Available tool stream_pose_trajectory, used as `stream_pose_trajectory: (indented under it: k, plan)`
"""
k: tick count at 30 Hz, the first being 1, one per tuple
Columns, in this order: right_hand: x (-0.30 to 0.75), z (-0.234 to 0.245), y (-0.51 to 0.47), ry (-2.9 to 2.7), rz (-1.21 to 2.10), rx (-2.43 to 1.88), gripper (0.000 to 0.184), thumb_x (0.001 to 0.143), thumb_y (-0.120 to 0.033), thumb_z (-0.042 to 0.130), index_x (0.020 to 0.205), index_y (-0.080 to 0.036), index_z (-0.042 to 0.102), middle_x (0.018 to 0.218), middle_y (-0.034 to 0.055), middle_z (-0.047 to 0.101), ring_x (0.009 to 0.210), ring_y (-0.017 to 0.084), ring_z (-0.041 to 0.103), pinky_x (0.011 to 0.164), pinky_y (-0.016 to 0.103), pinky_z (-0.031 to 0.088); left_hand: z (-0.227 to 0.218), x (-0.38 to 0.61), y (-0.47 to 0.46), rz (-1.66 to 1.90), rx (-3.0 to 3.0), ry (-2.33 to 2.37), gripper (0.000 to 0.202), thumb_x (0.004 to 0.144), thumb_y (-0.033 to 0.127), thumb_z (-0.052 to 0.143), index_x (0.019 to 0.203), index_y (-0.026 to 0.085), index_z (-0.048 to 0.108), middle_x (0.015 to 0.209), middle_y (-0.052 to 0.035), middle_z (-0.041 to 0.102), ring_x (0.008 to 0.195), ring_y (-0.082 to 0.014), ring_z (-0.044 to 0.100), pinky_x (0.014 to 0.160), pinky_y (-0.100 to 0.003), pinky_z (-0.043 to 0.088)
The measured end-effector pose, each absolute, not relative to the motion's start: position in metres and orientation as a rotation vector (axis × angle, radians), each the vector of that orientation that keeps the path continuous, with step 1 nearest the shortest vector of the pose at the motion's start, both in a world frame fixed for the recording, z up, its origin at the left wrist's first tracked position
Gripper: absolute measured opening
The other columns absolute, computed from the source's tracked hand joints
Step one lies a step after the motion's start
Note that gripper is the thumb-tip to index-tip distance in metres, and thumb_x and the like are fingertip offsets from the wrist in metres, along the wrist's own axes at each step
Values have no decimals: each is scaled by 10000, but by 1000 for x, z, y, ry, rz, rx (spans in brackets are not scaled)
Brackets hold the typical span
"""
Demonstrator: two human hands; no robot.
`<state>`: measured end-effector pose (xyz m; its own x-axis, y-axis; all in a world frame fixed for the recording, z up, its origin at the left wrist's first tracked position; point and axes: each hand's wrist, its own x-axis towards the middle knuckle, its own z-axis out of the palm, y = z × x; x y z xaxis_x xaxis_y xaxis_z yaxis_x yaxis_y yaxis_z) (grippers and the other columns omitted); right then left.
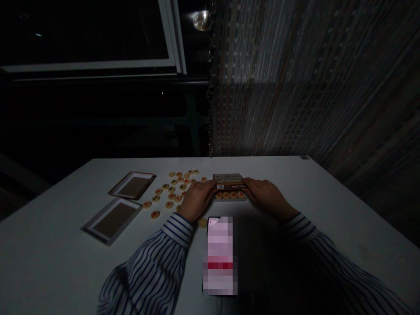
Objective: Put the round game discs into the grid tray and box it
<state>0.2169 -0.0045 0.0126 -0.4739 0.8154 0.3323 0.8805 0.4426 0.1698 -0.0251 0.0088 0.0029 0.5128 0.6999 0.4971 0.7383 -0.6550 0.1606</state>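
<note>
My left hand [196, 199] and my right hand [267, 197] grip the two ends of a small flat box [229, 178], lifted a little over a row of round wooden game pieces [230, 195] on the white table [328, 201]. Both hands have fingers curled round the box ends. Several more round pieces [172, 190] with red or dark marks lie scattered to the left of my left hand. One piece [202, 222] sits by my left wrist.
Two shallow rectangular trays lie at the left, one [132, 185] farther back and one [111, 218] nearer. A phone [219, 253] lies between my striped sleeves. A beaded curtain [295, 78] hangs behind the table; the room is dark.
</note>
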Motion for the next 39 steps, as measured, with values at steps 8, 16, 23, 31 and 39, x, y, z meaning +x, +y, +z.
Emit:
stream_pose_trajectory:
  k: [8, 16, 23, 31, 39]
  plan:
    - [218, 6, -7, -2492, -525, -1439, 335, 924, -314, 301, 1138, -128, 480, 1055, 115, 624, 834, 191, 597, 679, 310, 390, -3, -26, 8, -827, -2691, -1269, 265, 900, 301, 377, 1105, 193, 507, 1067, -59, 636, 908, -187, 591, 822, -352, 421]
    - [219, -1, -6, -2500, -586, -1421, 340, 930, -327, 290, 1143, -128, 465, 1123, 115, 603, 853, 190, 596, 686, 309, 380, -7, -27, 7, -808, -2711, -1286, 264, 893, 277, 399, 1121, 196, 505, 1071, -50, 637, 910, -183, 592, 800, -344, 432]
    - [220, -5, -6, -2508, -625, -1410, 335, 924, -302, 309, 1143, -122, 487, 1150, 127, 592, 859, 189, 595, 680, 311, 381, -9, -26, 7, -822, -2723, -1285, 266, 888, 274, 410, 1126, 209, 511, 1123, -48, 618, 951, -184, 585, 827, -360, 434]
    - [219, -3, -8, -2514, -602, -1419, 340, 919, -296, 327, 1147, -112, 499, 1161, 132, 584, 873, 199, 602, 681, 321, 398, -14, -26, 7, -843, -2710, -1300, 270, 868, 264, 449, 1121, 198, 516, 1130, -68, 612, 998, -187, 570, 863, -360, 427]
    - [221, -8, -7, -2518, -629, -1387, 329, 918, -283, 324, 1136, -117, 507, 1153, 134, 587, 855, 197, 595, 670, 322, 389, -14, -26, 8, -816, -2711, -1274, 250, 869, 263, 448, 1098, 203, 529, 1126, -64, 613, 959, -185, 577, 830, -367, 432]
